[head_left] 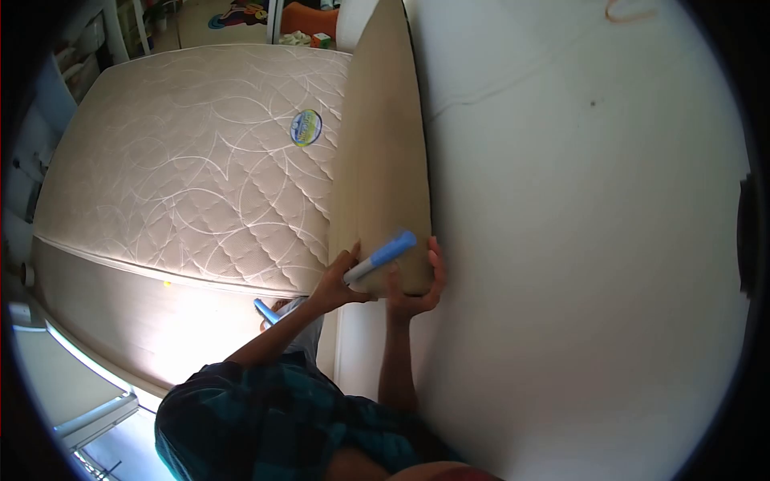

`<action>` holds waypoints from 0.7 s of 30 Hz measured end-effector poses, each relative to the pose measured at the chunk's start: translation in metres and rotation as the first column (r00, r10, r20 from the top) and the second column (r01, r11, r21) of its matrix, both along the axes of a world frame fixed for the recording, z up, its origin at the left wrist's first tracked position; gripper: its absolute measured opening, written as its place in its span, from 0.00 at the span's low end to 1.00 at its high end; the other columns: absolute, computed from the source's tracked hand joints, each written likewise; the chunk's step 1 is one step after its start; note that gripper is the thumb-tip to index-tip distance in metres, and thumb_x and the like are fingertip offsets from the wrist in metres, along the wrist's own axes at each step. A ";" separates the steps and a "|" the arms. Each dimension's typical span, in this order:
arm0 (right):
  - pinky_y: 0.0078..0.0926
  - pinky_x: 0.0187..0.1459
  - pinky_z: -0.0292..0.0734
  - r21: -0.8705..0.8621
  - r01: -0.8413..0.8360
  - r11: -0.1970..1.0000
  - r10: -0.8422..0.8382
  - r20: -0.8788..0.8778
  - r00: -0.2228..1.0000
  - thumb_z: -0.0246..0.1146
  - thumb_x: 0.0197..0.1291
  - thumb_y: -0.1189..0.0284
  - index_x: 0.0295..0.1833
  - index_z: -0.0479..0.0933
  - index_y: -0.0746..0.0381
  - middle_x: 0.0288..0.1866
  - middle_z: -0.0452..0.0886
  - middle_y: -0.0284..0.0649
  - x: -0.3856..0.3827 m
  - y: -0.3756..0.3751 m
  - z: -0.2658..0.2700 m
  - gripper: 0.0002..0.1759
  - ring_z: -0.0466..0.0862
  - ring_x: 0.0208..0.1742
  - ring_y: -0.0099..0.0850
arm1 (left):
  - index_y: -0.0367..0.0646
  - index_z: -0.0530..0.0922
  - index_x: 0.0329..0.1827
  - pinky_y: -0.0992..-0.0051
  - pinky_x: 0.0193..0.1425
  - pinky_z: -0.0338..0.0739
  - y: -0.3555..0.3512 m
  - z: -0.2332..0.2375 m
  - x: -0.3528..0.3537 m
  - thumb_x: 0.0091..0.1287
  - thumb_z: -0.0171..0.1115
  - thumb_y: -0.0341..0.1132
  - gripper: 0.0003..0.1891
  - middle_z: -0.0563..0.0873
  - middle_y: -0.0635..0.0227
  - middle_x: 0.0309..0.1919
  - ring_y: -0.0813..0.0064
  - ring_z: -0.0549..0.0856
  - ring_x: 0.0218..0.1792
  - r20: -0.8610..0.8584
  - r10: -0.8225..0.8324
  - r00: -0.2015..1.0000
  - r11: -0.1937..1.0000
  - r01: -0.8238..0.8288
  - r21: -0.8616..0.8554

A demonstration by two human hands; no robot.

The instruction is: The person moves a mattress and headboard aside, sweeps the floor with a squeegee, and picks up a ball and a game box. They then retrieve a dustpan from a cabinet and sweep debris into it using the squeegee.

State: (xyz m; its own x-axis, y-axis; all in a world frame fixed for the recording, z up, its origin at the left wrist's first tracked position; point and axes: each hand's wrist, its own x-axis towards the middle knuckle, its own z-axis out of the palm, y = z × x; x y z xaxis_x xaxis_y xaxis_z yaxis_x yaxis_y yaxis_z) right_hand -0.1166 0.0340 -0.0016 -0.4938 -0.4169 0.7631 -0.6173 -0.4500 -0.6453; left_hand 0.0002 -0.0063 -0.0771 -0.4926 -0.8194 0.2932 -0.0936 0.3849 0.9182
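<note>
While left hand (pixel 341 282) grips a blue pen (pixel 382 256), right hand (pixel 419 293) clasps the beige panel (pixel 378 160). Mattress (pixel 192 168) lies left, wall (pixel 577 240) right.

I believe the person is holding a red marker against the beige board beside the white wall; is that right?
Not quite: the marker is blue, not red. The head view shows the left hand holding it against the beige board beside the white wall.
</note>
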 end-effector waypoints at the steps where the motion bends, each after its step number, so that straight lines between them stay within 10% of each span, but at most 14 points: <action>1: 0.37 0.55 0.63 -0.002 -0.002 1.000 0.002 -0.018 1.000 0.62 0.38 0.78 0.49 0.63 0.65 0.53 0.67 0.50 0.001 0.000 0.000 0.27 0.68 0.54 0.40 | 0.40 0.53 0.63 0.74 0.38 0.70 0.002 0.005 0.009 0.33 0.73 0.37 0.51 0.71 0.61 0.33 0.68 0.74 0.34 0.015 -0.033 0.999 0.998 0.032 0.053; 11: 0.25 0.49 0.66 0.432 0.098 0.897 -0.259 0.332 0.907 0.62 0.41 0.80 0.53 0.59 0.67 0.48 0.66 0.42 0.036 0.026 0.016 0.30 0.69 0.49 0.31 | 0.52 0.61 0.61 0.72 0.33 0.71 -0.002 -0.002 0.121 0.46 0.66 0.38 0.37 0.75 0.64 0.24 0.70 0.75 0.26 0.054 -0.003 0.999 0.983 -0.007 0.183; 15: 0.28 0.53 0.62 0.469 -0.028 0.883 -0.197 0.424 0.884 0.55 0.52 0.66 0.55 0.58 0.65 0.51 0.66 0.41 0.041 0.023 0.041 0.26 0.67 0.52 0.32 | 0.52 0.60 0.61 0.72 0.35 0.72 -0.027 0.030 0.128 0.47 0.65 0.39 0.36 0.78 0.60 0.30 0.66 0.78 0.30 0.103 -0.136 0.985 0.917 0.086 0.389; 17: 0.31 0.56 0.59 0.303 -0.181 0.936 -0.050 0.623 0.780 0.50 0.56 0.57 0.55 0.58 0.65 0.52 0.65 0.41 0.032 0.026 0.032 0.27 0.66 0.54 0.34 | 0.52 0.59 0.62 0.72 0.36 0.72 -0.037 0.034 0.128 0.48 0.64 0.39 0.36 0.79 0.58 0.33 0.65 0.80 0.33 0.089 -0.143 0.986 0.892 0.089 0.444; 20: 0.34 0.58 0.55 0.137 -0.280 0.950 0.002 0.895 0.446 0.40 0.56 0.47 0.56 0.58 0.62 0.55 0.64 0.39 0.033 0.035 -0.017 0.32 0.65 0.56 0.36 | 0.50 0.62 0.60 0.72 0.37 0.73 -0.034 0.017 0.137 0.48 0.63 0.35 0.33 0.79 0.58 0.32 0.65 0.80 0.33 0.073 0.101 0.992 0.991 -0.107 0.078; 21: 0.37 0.57 0.56 0.315 -0.325 0.892 -0.190 0.912 0.365 0.42 0.56 0.47 0.57 0.56 0.60 0.58 0.60 0.40 0.027 0.055 -0.064 0.32 0.64 0.57 0.37 | 0.50 0.63 0.59 0.72 0.37 0.73 -0.023 0.021 0.145 0.47 0.63 0.34 0.32 0.79 0.59 0.32 0.66 0.80 0.33 0.096 0.129 0.987 0.982 -0.140 0.126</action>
State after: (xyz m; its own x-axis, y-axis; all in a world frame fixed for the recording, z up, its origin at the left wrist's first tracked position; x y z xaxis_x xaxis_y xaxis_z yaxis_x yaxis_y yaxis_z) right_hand -0.0893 0.0890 -0.0652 -0.7106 -0.5918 -0.3805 0.4842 -0.0189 -0.8748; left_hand 0.1453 -0.0291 -0.0556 -0.3940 -0.9086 0.1389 -0.2180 0.2392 0.9462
